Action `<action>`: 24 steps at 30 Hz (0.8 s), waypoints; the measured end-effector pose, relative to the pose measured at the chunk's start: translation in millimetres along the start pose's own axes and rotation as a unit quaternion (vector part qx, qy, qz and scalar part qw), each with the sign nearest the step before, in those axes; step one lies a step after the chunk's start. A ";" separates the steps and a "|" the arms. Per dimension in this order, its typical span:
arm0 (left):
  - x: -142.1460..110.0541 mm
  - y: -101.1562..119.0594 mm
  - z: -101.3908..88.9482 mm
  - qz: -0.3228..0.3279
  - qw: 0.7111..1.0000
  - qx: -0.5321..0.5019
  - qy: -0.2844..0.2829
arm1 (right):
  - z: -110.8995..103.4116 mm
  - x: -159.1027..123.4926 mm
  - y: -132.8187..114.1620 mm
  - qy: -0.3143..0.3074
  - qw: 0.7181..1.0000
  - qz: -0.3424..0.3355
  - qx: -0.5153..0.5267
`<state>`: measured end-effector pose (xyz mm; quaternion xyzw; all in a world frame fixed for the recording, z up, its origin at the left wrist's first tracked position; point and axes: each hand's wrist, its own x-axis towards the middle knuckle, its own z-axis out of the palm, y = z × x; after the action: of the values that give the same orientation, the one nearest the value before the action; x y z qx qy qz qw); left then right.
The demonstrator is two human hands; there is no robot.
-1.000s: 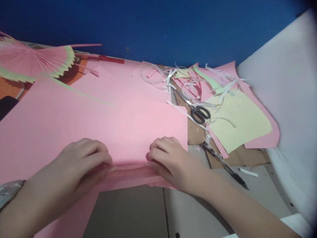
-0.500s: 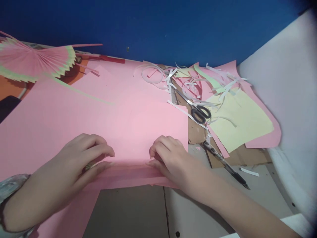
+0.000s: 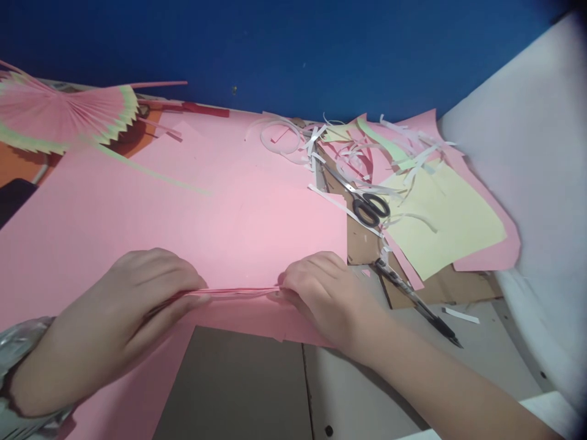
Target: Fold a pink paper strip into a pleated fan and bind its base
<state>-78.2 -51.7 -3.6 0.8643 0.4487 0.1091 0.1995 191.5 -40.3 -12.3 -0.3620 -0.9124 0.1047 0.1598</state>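
Backdrop: blue panel (image 3: pixel 275 55) across the far side, white surface (image 3: pixel 518 153) rising at right.
Surface: grey counter (image 3: pixel 238 391), bare at the near middle, dark seam running through it.
Base layer: pink sheets (image 3: pixel 257 232), overlapping, covering left and centre.
Work: pleat (image 3: pixel 243 292), narrow pink folded layers, near edge of the pink sheets, spanning between both hands; cannot tell whether it joins the sheet beneath.
Left hand (image 3: pixel 147 290): grasping the pleat's left part, thumb on near side, fingers over far side.
Right hand (image 3: pixel 321 290): pinching the pleat's right part, fingers curled, thumb below.
Left wrist: grey cuff (image 3: pixel 22 348).
Upper left: pink fan (image 3: pixel 68 113), yellow-green edging, over an orange thing (image 3: pixel 13 165).
Beside fan: red strip (image 3: pixel 206 110) along the back edge.
Scissors (image 3: pixel 372 208): black handles, blades pointing up-left, over cardboard (image 3: pixel 362 247), right of the sheets.
Upper right: yellow paper (image 3: pixel 458 220) on pink paper, thin scraps (image 3: pixel 353 162) strewn about.
Pen (image 3: pixel 417 302): diagonal, tip toward lower right, white strip (image 3: pixel 461 315) just beside.
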 end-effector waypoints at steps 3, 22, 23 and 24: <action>-4.0 -2.3 2.8 0.057 0.995 0.055 0.056 | -2.2 0.5 -0.1 -0.002 1.000 0.000 -0.018; 50.8 49.8 -17.8 0.123 0.972 0.174 -0.098 | -10.9 17.3 -12.0 0.012 0.988 -0.100 -0.114; 53.0 49.5 -18.4 0.120 0.972 0.179 -0.093 | -10.7 19.9 -10.4 0.009 0.989 -0.094 -0.113; 53.8 47.5 -18.8 0.118 0.972 0.184 -0.082 | -10.3 22.1 -8.6 0.009 0.990 -0.087 -0.111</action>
<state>-19.5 -27.6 34.7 0.9391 0.3377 -0.0240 0.0587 174.7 -30.3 4.6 -0.2973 -0.9450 -0.0145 0.1356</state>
